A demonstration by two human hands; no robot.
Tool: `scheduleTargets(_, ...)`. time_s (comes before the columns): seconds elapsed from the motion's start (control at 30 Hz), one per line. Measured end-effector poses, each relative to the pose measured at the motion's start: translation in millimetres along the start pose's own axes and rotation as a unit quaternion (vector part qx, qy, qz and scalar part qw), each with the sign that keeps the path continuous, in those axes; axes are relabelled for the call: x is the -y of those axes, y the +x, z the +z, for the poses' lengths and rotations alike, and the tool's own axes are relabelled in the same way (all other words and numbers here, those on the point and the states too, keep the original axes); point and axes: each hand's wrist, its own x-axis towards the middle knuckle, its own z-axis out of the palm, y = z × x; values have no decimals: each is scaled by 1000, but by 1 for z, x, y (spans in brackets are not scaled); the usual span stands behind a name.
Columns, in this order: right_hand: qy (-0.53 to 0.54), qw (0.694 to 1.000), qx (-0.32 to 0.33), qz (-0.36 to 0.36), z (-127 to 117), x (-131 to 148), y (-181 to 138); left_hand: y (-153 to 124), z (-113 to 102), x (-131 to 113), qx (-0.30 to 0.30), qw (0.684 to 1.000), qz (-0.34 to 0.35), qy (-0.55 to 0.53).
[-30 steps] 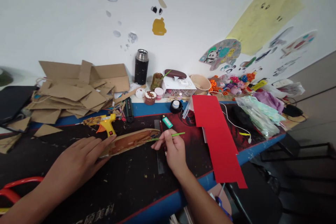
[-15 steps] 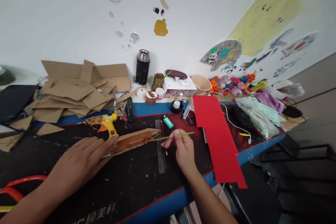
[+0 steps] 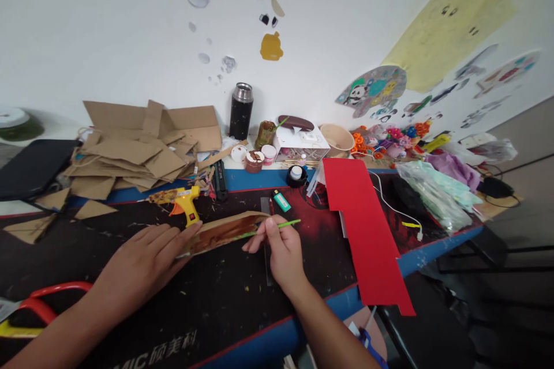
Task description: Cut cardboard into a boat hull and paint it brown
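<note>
Over the counter [image 3: 216, 311], the right hand [image 3: 283, 251]'s fingers pinch a green stick [image 3: 289, 223]; the palm-down left hand [image 3: 141, 259] clasps a brown strip [image 3: 225, 232].

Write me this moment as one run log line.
left hand: holds brown-painted cardboard by one end | right hand: holds green paintbrush over it | nearby: yellow glue gun, teal lighter

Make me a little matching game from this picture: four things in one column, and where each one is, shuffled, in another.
Things
1. Thin green stick
2. Long narrow brown piece with a tan rim
3. Black flask with a silver top
4. Large red sheet

Places
A. Upright near the white wall
B. Touched at one end by the left hand
C. Overhanging the table
D. In the right hand

Pairs: 1-D, 2-B, 3-A, 4-C
</note>
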Motion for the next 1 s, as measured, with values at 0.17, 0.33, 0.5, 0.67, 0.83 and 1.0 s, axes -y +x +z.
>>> scheduleTargets(0.17,14,1000,23,-5,11,-2,0,-1,2,0,8,1000,-5,9)
scheduleTargets(0.33,4,1000,18,2,5,-1,1,-1,1,1,4,1000,5,11)
scheduleTargets(0.5,-4,1000,-16,-8,-19,4,2,0,0,1,-1,1000,20,23)
scheduleTargets(0.67,12,1000,-27,2,-17,-1,-1,2,-1,-1,-12,1000,17,22)
scheduleTargets(0.83,47,999,3,7,10,-10,-2,2,-1,-1,-4,1000,17,26)
scheduleTargets(1.0,23,1000,15,-4,9,-13,2,0,3,2,-5,1000,6,10)
